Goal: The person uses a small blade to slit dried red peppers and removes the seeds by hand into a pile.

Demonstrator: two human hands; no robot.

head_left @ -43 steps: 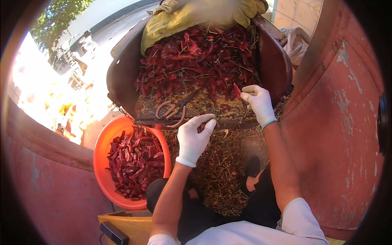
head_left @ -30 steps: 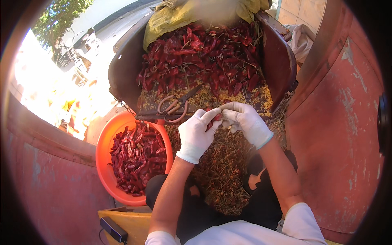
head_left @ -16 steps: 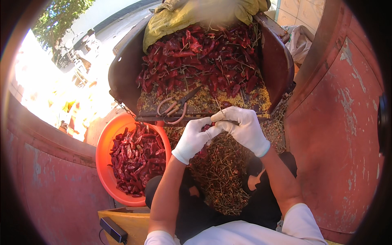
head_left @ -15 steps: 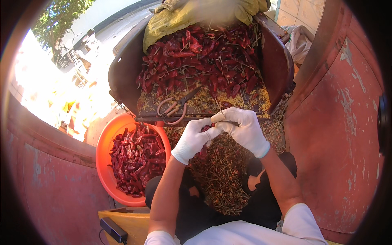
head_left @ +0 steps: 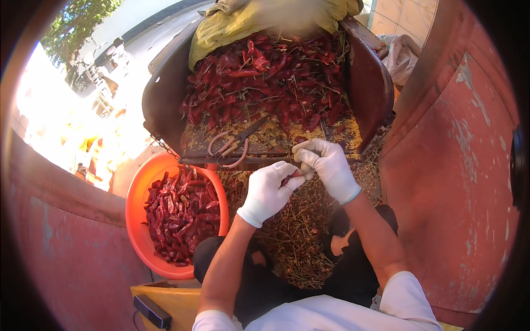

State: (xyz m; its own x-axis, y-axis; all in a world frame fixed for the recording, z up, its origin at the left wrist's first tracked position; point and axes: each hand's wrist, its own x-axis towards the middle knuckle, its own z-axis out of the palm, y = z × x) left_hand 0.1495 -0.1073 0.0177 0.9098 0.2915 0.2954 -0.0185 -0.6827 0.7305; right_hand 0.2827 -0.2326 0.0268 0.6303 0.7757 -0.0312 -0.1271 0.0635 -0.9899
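Both my hands wear white gloves and meet in front of the open bin's lower edge. A dried red chili pepper [head_left: 291, 177] is pinched in the fingers of my left hand [head_left: 266, 192], mostly covered by them. My right hand [head_left: 330, 165] is closed in a pinch just beside it, its fingertips stained brownish; what they grip is too small to make out. Scissors [head_left: 237, 144] with pinkish handles lie on the bin's lip, left of my hands. Behind them rises a heap of dried red chili peppers [head_left: 265, 77] with stems.
An orange basin [head_left: 134, 220] of chili peppers stands at the left. Loose stems [head_left: 303, 248] cover the ground between my legs. A yellow cloth [head_left: 232, 30] lies over the heap's back. Red worn panels [head_left: 458, 182] flank both sides. A wooden box [head_left: 176, 300] sits lower left.
My fingertips have drawn slightly apart, and the left hand has turned a little. The thin stem that stuck up from my fingers no longer shows. The view has shifted slightly.
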